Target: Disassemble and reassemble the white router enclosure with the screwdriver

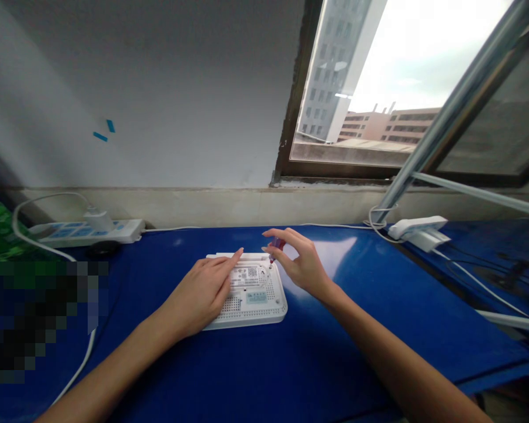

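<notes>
A white router-like box lies on the blue table with its vented, labelled underside up. My left hand rests flat across the left part of the box, fingers stretched out, and hides that side. Between the thumb and fingertips of my right hand is a small screwdriver with a reddish-purple handle. It stands nearly upright, its tip at the box's far right corner by a screw hole. Whether the tip sits in a screw is too small to tell. Printed labels show on the casing.
At the back left a white power strip has a plug in it, and a white cable runs down the left side. Another white power strip lies at the right by a metal pole. Behind are a wall and a window.
</notes>
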Motion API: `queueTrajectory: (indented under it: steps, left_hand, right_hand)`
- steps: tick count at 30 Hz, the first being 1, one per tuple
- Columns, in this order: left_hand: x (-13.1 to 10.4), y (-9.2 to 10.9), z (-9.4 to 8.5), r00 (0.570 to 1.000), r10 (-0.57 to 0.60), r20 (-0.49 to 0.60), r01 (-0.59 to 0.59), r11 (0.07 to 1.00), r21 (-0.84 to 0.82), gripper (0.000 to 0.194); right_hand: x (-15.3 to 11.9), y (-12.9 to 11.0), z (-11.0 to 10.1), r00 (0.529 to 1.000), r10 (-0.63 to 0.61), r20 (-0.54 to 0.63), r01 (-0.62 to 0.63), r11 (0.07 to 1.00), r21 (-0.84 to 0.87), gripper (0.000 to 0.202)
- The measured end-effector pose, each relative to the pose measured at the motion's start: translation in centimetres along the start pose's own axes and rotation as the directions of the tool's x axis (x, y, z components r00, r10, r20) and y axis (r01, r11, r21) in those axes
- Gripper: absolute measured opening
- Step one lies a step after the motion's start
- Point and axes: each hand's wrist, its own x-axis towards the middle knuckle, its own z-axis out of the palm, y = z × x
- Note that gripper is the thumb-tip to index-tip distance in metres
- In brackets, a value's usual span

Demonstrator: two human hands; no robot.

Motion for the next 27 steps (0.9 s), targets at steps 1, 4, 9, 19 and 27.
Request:
queueTrajectory:
  steps: [1,4,9,19,27]
  left_hand:
    - [0.0,0.0,0.0,1.0,0.001,-0.004,-0.001,1.0,-0.003,0.055]
    - [0.0,0.0,0.0,1.0,0.001,-0.011,-0.001,1.0,-0.013,0.055]
    - [0.0,0.0,0.1,1.0,0.004,-0.007,-0.004,1.0,-0.005,0.055]
    - [0.1,0.3,-0.2,1.0,0.002,-0.003,-0.002,1.0,-0.009,0.054]
    - [0.0,0.1,-0.1,1.0,0.016,0.01,-0.016,1.0,-0.011,0.052]
  right_hand:
    - [0.0,0.0,0.0,1.0,0.0,0.007,0.0,1.0,-0.011,0.025]
    - [-0.2,-0.1,-0.2,0.994,0.016,0.108,-0.023,0.998,0.063,0.038]
    - [-0.4,-0.2,-0.3,0.978,0.057,0.199,-0.089,0.984,0.153,0.038]
    - [-0.7,0.0,0.6,0.999,0.044,0.03,-0.043,0.998,-0.038,0.044]
    - [0.2,0.0,-1.6,0.959,0.01,0.282,-0.047,0.991,0.124,0.032]
